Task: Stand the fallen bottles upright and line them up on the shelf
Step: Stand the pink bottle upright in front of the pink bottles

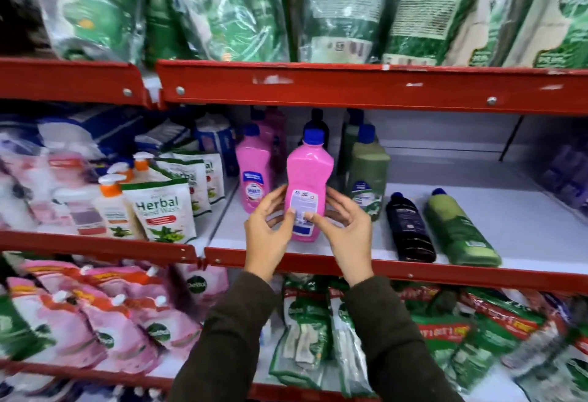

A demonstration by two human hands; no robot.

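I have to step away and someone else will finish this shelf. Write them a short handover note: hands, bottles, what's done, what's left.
Hands: left hand and right hand both hold the lower part of a pink bottle by the fingertips, upright, back label facing you, near the shelf's front edge.
Done: another pink bottle and a green bottle stand upright, with more bottles behind them.
Left: set the held bottle into line, then stand up the dark bottle and the second green bottle, both lying flat on the right with their caps pointing to the back.
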